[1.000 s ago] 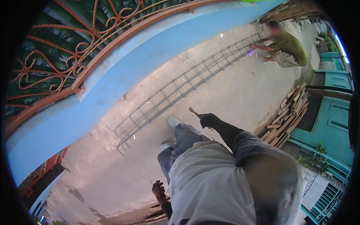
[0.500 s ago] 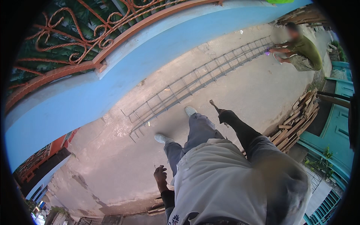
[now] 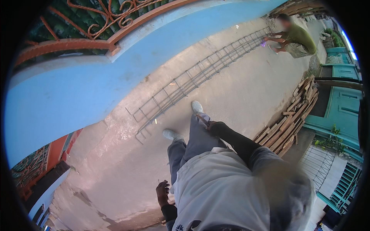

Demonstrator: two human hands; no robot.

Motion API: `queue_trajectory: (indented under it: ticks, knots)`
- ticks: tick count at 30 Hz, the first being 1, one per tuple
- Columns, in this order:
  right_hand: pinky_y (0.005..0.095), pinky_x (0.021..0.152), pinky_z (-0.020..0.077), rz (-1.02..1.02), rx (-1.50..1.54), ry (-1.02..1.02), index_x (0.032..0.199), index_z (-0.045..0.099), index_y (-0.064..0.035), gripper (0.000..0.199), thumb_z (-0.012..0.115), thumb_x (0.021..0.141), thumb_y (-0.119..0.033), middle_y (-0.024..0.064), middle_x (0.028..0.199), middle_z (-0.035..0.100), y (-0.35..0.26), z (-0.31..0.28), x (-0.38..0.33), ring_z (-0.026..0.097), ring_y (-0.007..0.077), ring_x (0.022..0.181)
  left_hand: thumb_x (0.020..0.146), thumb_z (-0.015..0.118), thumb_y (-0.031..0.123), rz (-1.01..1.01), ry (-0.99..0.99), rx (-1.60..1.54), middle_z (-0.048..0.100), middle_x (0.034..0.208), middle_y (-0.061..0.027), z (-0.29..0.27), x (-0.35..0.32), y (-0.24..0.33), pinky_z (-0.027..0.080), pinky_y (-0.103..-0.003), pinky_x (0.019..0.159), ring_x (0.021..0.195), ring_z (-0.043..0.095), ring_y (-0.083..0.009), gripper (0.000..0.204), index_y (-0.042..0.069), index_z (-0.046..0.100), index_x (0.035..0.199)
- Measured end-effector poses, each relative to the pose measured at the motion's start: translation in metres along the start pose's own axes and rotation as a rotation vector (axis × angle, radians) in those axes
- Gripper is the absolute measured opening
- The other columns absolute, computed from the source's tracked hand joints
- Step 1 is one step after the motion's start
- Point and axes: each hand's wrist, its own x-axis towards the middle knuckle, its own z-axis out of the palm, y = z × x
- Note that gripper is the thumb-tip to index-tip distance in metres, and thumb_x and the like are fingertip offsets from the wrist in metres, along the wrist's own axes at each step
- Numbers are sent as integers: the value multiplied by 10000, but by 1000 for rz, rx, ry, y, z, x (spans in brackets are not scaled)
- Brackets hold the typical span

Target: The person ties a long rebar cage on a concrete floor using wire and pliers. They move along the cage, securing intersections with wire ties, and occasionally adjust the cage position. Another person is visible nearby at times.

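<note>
I stand on a concrete floor, my grey trousers and white shoes below me. My right hand reaches forward over my thigh and is closed around a thin wooden-handled tool that points up-left. My left hand hangs low at my side, fingers curled; it seems to hold nothing, though part of it is hidden. A long steel rebar cage lies on the floor just ahead of my feet, running toward the upper right.
A blue wall with an orange railing curves along the left. A stack of wooden planks lies at the right beside teal doors. Another person in a green shirt crouches at the cage's far end.
My view has shifted forward; my feet have stepped closer to the near end of the rebar cage. My right hand keeps the tool, and my left hand stays low.
</note>
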Motion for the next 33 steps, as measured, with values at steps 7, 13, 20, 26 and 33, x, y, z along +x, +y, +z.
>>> queue_trajectory:
  ticks: [7, 13, 20, 26, 33]
  knots:
    - [418, 662, 536, -30, 91, -32, 1006, 623, -27, 286, 569, 899, -287, 166, 895, 652, -9, -1, -29, 681, 283, 784, 896, 631, 279, 10, -53, 2, 624, 752, -52, -7, 16, 20, 252, -217, 367, 439, 409, -55, 282, 13, 636, 986]
    - [368, 439, 530, 227, 522, -200, 1026, 522, -37, 238, 605, 903, -222, 100, 740, 595, 30, -11, -16, 631, 205, 541, 886, 649, 258, 97, 41, -106, 644, 736, -52, 8, 29, 40, 247, -217, 347, 406, 389, -39, 239, 36, 652, 975]
    - [363, 425, 506, 213, 158, -380, 1148, 517, -25, 343, 602, 911, -257, 110, 668, 621, -26, -21, 17, 633, 209, 497, 885, 659, 252, 37, 179, -200, 660, 728, -65, 9, 9, 10, 281, -220, 376, 420, 398, -46, 254, 20, 655, 988]
    - [367, 413, 497, 184, 57, -430, 1074, 523, -29, 279, 573, 913, -251, 123, 676, 623, -43, -16, 50, 613, 221, 468, 885, 658, 219, -9, 227, -213, 666, 731, -77, 16, 17, -16, 291, -227, 377, 420, 400, -47, 232, 11, 654, 989]
    - [406, 419, 544, 343, 433, -451, 1094, 476, -49, 253, 592, 912, -180, 98, 739, 562, -96, 4, 52, 595, 227, 516, 880, 653, 221, 52, 238, -149, 676, 742, -83, -46, 57, -17, 300, -230, 362, 416, 437, -62, 242, 11, 661, 999]
